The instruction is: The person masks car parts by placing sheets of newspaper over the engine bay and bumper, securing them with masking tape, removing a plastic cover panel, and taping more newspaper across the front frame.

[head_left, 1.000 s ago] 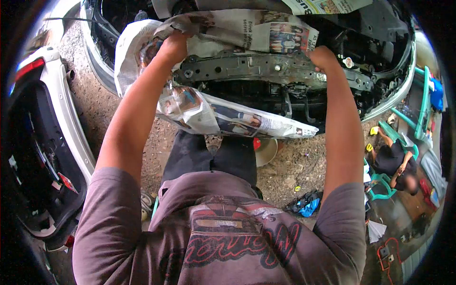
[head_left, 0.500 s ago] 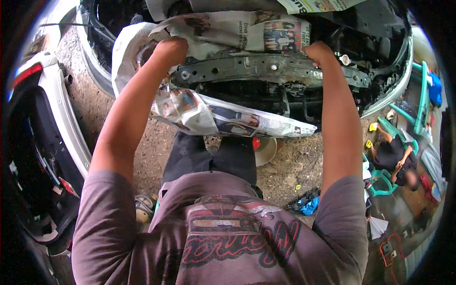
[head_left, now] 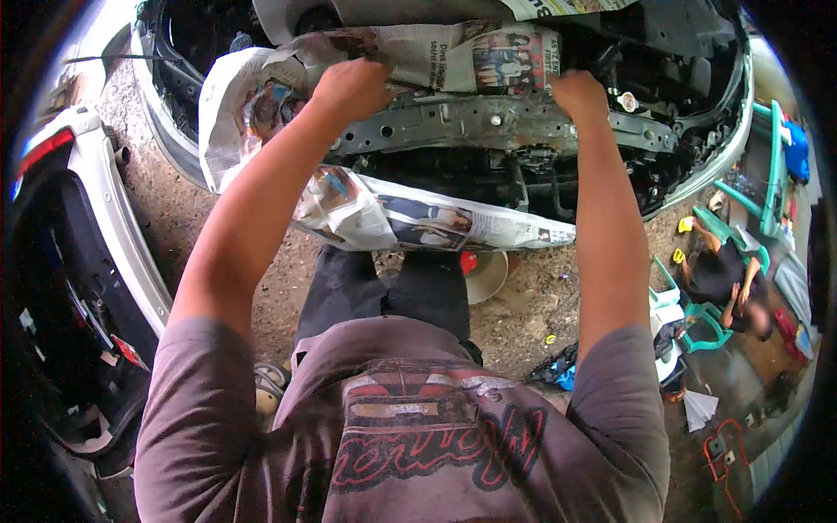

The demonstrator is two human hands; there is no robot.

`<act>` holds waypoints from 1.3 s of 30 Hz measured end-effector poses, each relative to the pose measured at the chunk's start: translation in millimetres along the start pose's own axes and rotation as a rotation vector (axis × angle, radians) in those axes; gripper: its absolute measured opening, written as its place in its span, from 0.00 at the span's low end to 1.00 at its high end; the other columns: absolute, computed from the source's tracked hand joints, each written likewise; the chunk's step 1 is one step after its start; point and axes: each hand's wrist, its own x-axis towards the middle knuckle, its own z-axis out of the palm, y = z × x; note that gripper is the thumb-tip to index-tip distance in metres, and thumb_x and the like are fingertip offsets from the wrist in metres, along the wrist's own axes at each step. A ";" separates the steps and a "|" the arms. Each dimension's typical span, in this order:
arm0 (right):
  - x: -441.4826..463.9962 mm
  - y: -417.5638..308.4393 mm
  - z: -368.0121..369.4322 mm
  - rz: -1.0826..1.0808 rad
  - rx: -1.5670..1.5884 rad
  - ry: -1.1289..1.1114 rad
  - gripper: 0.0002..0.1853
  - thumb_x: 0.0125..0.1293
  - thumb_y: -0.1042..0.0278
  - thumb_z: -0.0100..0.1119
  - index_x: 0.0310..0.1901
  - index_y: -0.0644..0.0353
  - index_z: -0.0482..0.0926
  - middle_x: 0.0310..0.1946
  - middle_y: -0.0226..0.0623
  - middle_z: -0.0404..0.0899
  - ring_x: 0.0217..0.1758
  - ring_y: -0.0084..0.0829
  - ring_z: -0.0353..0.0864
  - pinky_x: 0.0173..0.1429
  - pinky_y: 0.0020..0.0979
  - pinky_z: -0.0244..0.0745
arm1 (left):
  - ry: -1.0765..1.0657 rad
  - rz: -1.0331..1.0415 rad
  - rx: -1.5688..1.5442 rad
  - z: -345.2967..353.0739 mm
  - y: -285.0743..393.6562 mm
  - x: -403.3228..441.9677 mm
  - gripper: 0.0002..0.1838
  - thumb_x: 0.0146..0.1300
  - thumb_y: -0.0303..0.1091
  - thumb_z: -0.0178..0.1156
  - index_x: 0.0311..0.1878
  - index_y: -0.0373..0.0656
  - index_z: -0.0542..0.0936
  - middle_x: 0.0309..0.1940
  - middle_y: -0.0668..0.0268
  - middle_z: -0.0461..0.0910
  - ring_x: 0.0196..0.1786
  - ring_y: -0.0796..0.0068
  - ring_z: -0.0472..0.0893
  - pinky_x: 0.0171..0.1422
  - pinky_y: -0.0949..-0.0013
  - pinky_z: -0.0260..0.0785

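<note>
A sheet of newspaper [head_left: 449,61] spreads over the front of the open engine bay, just behind the metal crossmember [head_left: 471,124]. My left hand [head_left: 353,90] is closed at the near edge of this sheet, its fingertips partly hidden behind the knuckles. At the sheet's right end, my right hand [head_left: 578,91] pinches the corner beside the crossmember. More newspaper bunches around the left front corner of the car. A folded newspaper strip [head_left: 427,218] covers the long part running below the crossmember, close to my legs.
A white car panel with a red lamp [head_left: 44,152] stands on the left. Beneath me is rough dirt ground [head_left: 532,301]. To the right, a person in dark clothes [head_left: 719,275] sits near a green plastic chair [head_left: 706,327]. A red cable [head_left: 719,436] lies lower right.
My left hand has moved right along the newspaper's near edge, from its left end toward the middle. My right hand stays at the right corner. The view has shifted slightly.
</note>
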 end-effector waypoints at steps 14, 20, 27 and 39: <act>-161.9 -31.4 -50.2 -0.089 1.068 0.082 0.41 0.73 0.70 0.54 0.85 0.55 0.49 0.61 0.48 0.86 0.41 0.32 0.84 0.54 0.34 0.81 | 0.634 0.073 0.260 -20.7 12.0 4.6 0.37 0.69 0.49 0.65 0.82 0.66 0.68 0.76 0.57 0.69 0.74 0.49 0.70 0.74 0.42 0.65; -215.3 -54.6 -53.2 -0.459 1.416 -0.086 0.52 0.70 0.83 0.55 0.87 0.53 0.33 0.63 0.51 0.84 0.40 0.24 0.81 0.50 0.29 0.80 | 0.699 0.173 -0.424 -67.3 78.8 -51.3 0.34 0.61 0.42 0.77 0.72 0.51 0.81 0.65 0.50 0.78 0.69 0.46 0.76 0.74 0.50 0.69; -252.2 -81.6 -65.4 -0.553 1.227 -0.313 0.59 0.69 0.89 0.52 0.87 0.47 0.22 0.71 0.58 0.78 0.73 0.41 0.79 0.74 0.39 0.71 | 0.367 0.344 -1.000 -84.4 136.4 -116.6 0.38 0.55 0.36 0.83 0.70 0.43 0.81 0.69 0.50 0.78 0.68 0.60 0.81 0.69 0.60 0.77; -278.0 -102.5 -57.5 -0.543 1.894 -0.585 0.53 0.72 0.84 0.52 0.89 0.45 0.31 0.79 0.62 0.64 0.76 0.59 0.76 0.76 0.51 0.74 | 0.282 0.390 -1.027 -81.4 105.8 -159.9 0.41 0.53 0.40 0.80 0.71 0.41 0.79 0.66 0.48 0.81 0.74 0.42 0.76 0.78 0.49 0.68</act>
